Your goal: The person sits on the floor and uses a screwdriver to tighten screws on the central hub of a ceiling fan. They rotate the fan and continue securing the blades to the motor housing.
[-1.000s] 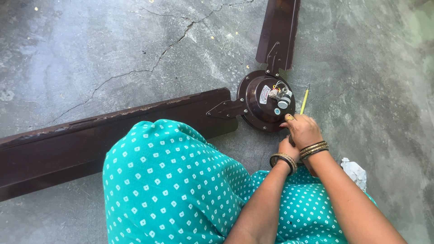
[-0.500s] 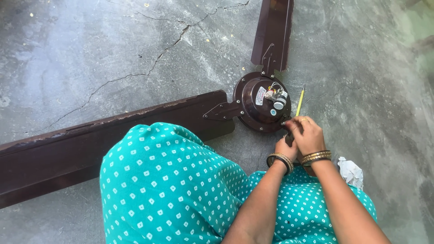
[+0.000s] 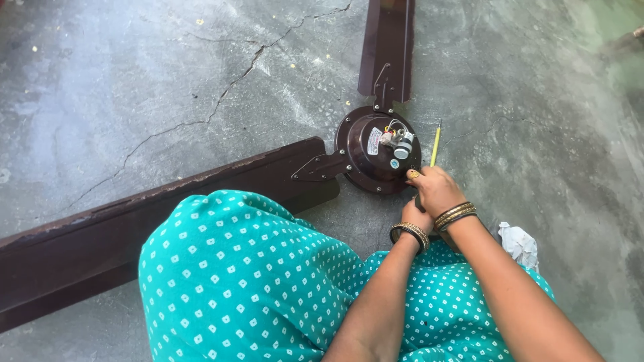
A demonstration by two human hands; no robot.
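I had only one view, the head-worn camera, and it looked steeply down from above the person's lap onto the cracked concrete floor (image 3: 168, 80). It faced forward and down, close enough that the teal dotted garment (image 3: 255, 281) filled the lower frame. The ceiling fan motor hub (image 3: 377, 153) sat just right of centre, near the right hand (image 3: 436, 189). No second view overlapped it.

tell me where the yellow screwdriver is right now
In the head view, the yellow screwdriver lies on the concrete floor just right of the fan motor hub, its near end by the right hand.
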